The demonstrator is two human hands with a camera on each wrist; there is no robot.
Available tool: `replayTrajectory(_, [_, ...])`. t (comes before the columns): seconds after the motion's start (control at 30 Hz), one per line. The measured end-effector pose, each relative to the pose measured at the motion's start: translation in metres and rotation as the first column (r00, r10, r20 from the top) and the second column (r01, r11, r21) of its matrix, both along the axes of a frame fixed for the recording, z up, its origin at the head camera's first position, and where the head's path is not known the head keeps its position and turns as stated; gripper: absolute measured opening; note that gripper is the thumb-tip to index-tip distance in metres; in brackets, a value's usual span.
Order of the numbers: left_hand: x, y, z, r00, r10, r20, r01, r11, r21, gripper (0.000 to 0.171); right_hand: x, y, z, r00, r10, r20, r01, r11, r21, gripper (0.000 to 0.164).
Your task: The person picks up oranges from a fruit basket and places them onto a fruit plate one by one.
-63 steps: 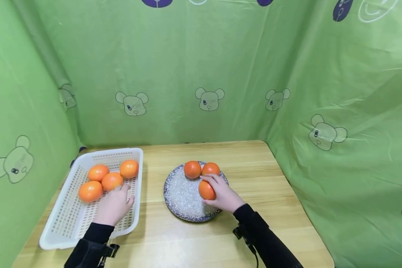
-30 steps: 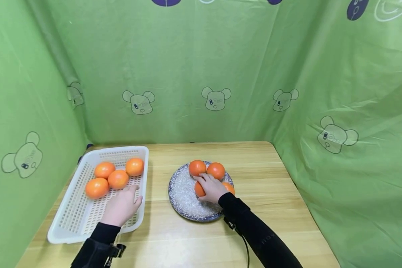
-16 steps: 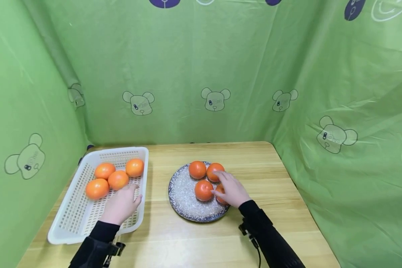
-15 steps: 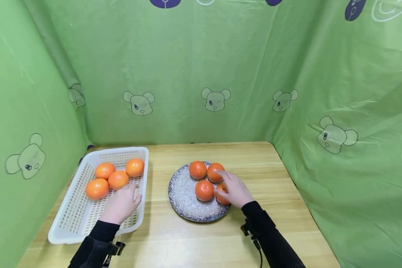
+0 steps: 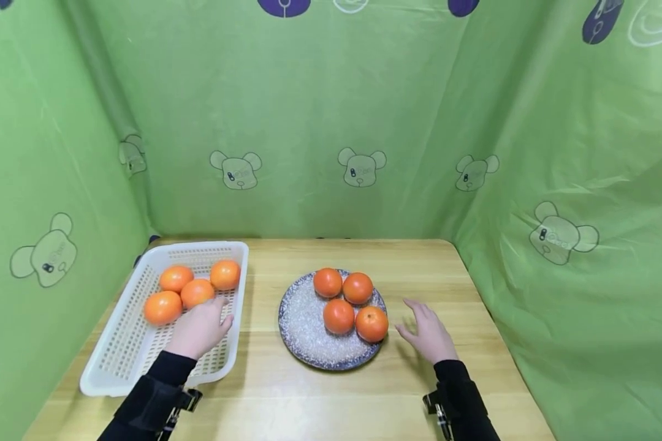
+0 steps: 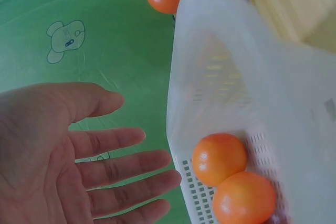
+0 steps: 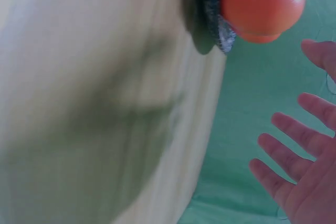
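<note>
My left hand (image 5: pixel 200 327) hovers over the white perforated plastic basket (image 5: pixel 236 331), palm turned inward, fingers extended and gripping nothing. Just beyond its fingertips lie several glossy orange fruits (image 5: pixel 163 307), two of which show as a pair (image 6: pixel 219 159) in the left wrist view. To the right of the round speckled plate (image 5: pixel 306 324), my right hand (image 5: pixel 429 335) is held above the table with fingers spread and nothing between them. Several redder round fruits (image 5: pixel 339 316) rest on the plate's back and right. Nearest the right hand is a fruit with a pale stem mark (image 5: pixel 372 324).
The wooden table (image 5: pixel 287 404) carries the basket at left and the plate near its middle. Green curtains (image 5: pixel 292 110) with cartoon animal heads enclose the back and both sides. Cameras (image 5: pixel 441 404) are strapped to both black-sleeved wrists.
My right hand set a fruit on the plate's right side, shifted the neighbouring one, then let go and withdrew right, off the plate. My left hand stays over the basket.
</note>
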State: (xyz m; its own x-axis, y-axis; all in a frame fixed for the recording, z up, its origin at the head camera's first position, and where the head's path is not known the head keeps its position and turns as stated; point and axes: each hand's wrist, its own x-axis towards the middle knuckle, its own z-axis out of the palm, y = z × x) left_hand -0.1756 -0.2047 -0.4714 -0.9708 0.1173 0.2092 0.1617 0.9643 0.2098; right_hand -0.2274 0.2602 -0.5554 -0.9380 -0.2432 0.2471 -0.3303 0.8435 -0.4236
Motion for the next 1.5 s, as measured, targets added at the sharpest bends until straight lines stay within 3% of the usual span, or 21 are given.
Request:
replayTrajectory(0.13, [-0.025, -0.006, 0.010, 0.999, -0.024, 0.043, 0.024, 1.000, -0.008, 0.027, 0.007, 0.001, -0.007, 1.000, -0.020, 0.013, 0.020, 1.000, -0.016, 0.064])
replayTrajectory(0.3, [-0.078, -0.014, 0.017, 0.986, -0.051, 0.156, 0.052, 0.999, -0.002, 0.017, 0.013, 0.003, -0.011, 0.999, -0.030, 0.031, 0.030, 0.999, -0.021, 0.066])
replayTrajectory(0.4, [-0.108, -0.011, 0.005, 0.973, -0.048, 0.226, 0.049, 0.999, 0.002, 0.012, 0.021, 0.010, -0.014, 0.998, -0.045, 0.052, 0.045, 0.999, -0.012, 0.067])
replayTrajectory(0.5, [-0.126, -0.002, -0.022, 0.972, -0.035, 0.231, 0.040, 0.999, -0.014, 0.011, 0.034, 0.022, -0.018, 0.995, -0.068, 0.074, 0.068, 0.998, 0.010, 0.067])
replayTrajectory(0.63, [-0.135, 0.003, -0.063, 0.983, -0.015, 0.184, 0.024, 0.998, -0.050, 0.008, 0.052, 0.034, -0.024, 0.993, -0.085, 0.085, 0.083, 0.996, 0.031, 0.066])
replayTrajectory(0.77, [-0.139, -0.004, -0.099, 0.991, -0.041, 0.127, 0.051, 0.996, -0.078, 0.013, 0.062, 0.037, -0.027, 0.992, -0.093, 0.080, 0.090, 0.995, 0.039, 0.065])
replayTrajectory(0.87, [-0.140, -0.013, -0.119, 0.995, -0.046, 0.084, 0.055, 0.993, -0.103, 0.021, 0.066, 0.035, -0.028, 0.992, -0.102, 0.080, 0.099, 0.994, 0.036, 0.066])
replayTrajectory(1.0, [-0.136, -0.024, -0.132, 0.990, 0.037, 0.134, -0.023, 0.994, -0.107, 0.022, 0.065, 0.028, -0.030, 0.989, -0.103, 0.106, 0.102, 0.995, 0.020, 0.067])
replayTrajectory(1.1, [-0.127, -0.028, -0.129, 0.971, 0.061, 0.232, -0.033, 0.992, -0.123, 0.024, 0.062, 0.023, -0.031, 0.987, -0.100, 0.125, 0.100, 0.995, 0.012, 0.066])
replayTrajectory(1.2, [-0.122, -0.035, -0.117, 0.954, 0.007, 0.299, 0.045, 0.985, -0.166, 0.030, 0.056, 0.019, -0.031, 0.989, -0.093, 0.112, 0.092, 0.996, 0.008, 0.065])
replayTrajectory(1.37, [-0.122, -0.046, -0.078, 0.910, -0.080, 0.408, 0.121, 0.990, -0.077, 0.057, 0.040, 0.011, -0.025, 0.998, -0.061, 0.026, 0.061, 0.998, -0.004, 0.063])
replayTrajectory(1.43, [-0.122, -0.047, -0.055, 0.909, -0.095, 0.406, 0.105, 0.994, -0.002, 0.064, 0.033, 0.007, -0.019, 0.999, -0.048, -0.008, 0.047, 0.999, -0.006, 0.062])
replayTrajectory(1.5, [-0.121, -0.047, -0.033, 0.934, -0.080, 0.347, 0.073, 0.997, 0.033, 0.069, 0.025, 0.002, -0.011, 0.999, -0.032, -0.042, 0.032, 0.999, -0.006, 0.062])
